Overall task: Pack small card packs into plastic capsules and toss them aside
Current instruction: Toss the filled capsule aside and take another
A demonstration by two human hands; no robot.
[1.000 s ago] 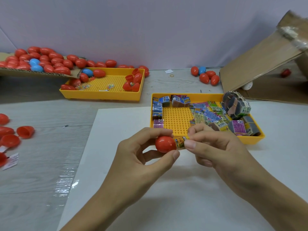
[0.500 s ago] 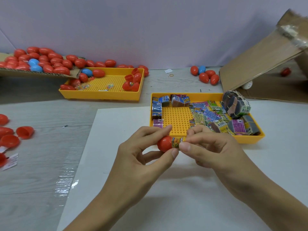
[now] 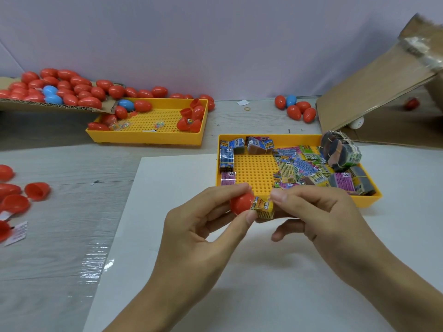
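My left hand (image 3: 203,226) pinches a red capsule half (image 3: 241,202) between thumb and fingers, its open side facing right. My right hand (image 3: 318,212) pinches a small yellow card pack (image 3: 263,207), whose left end sits at the mouth of the capsule half. Both hands hover over a white sheet (image 3: 239,283), just in front of a yellow tray (image 3: 369,200) that holds several more card packs (image 3: 299,168).
A second yellow tray (image 3: 143,137) at the back left holds red and blue capsules. More capsules lie on cardboard (image 3: 55,92) behind it and in a cluster (image 3: 297,109) at the back. Open red halves (image 3: 24,195) lie at the left. A cardboard box flap (image 3: 374,97) rises at the right.
The card pack first went deeper into the red capsule half, then came partly back out. Both hands stayed over the white sheet, drifting slightly upward.
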